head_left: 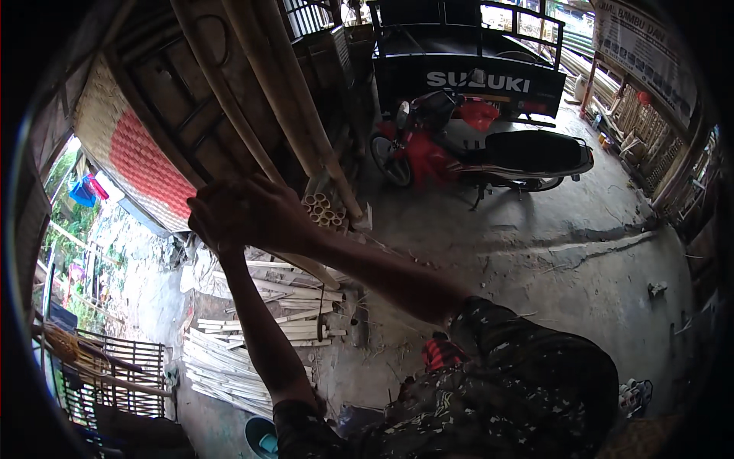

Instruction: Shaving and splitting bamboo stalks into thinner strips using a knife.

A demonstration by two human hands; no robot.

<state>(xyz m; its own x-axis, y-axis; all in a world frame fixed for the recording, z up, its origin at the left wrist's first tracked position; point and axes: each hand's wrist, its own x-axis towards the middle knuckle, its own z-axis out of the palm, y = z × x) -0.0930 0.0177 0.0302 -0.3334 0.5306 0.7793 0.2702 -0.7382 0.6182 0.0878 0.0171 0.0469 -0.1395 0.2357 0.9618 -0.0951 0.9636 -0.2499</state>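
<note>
My left hand (215,224) and my right hand (264,208) are raised together, left of the middle. Both are closed, with fingers bent and pressed near each other. They are in dark shade, and whatever is between them is hidden. A slim bamboo pole (229,99) slants down behind my right hand. Just left of the hands is a woven panel (145,161) with a large red patch. Cut bamboo tubes (324,210) stand bundled beyond my right forearm. Under my arms, pale split bamboo strips (222,367) lie piled on the floor.
A red motorcycle (474,157) is parked ahead, before a dark cargo bed (474,88). Thicker bamboo poles (283,84) lean beside it. A slatted bamboo rack (115,375) stands at lower left, and a dark bucket (260,436) near my left sleeve. Bamboo fencing (650,145) lines the right.
</note>
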